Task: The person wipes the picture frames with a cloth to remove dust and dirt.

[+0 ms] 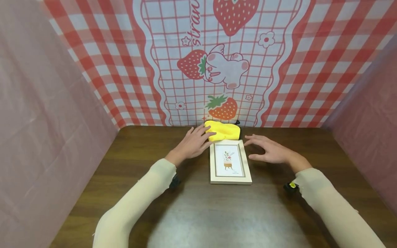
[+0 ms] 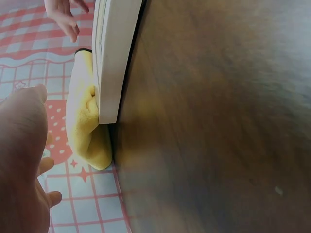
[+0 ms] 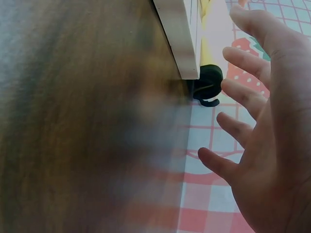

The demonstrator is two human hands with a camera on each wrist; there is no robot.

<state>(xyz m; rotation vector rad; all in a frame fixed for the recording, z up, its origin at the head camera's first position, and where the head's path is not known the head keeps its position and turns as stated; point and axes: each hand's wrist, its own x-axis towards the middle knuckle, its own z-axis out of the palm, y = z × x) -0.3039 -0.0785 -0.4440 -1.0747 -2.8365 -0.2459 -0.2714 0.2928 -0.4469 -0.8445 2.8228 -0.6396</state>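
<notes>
A picture frame (image 1: 212, 165) with a pale cream border and a small plant print lies flat on the table. Behind its far end is a folded yellow cloth (image 1: 224, 131), soft, with a dark edging and a small black loop. My left hand (image 1: 193, 142) hovers at the left of the cloth, fingers spread and overlapping it in the head view; the left wrist view shows the hand apart from the frame. To the right of the frame, my right hand (image 1: 270, 150) is held with loosely bent, spread fingers and grips nothing. The right wrist view shows the dark end (image 3: 209, 82) of the cloth beyond the frame's corner.
The brown wooden table (image 1: 198, 213) ends at a wall hung with a red-and-white checked strawberry cloth (image 1: 170, 69). Pinkish fabric panels (image 1: 56, 113) close in the left and right sides. A dark device (image 1: 291, 187) sits at the right wrist.
</notes>
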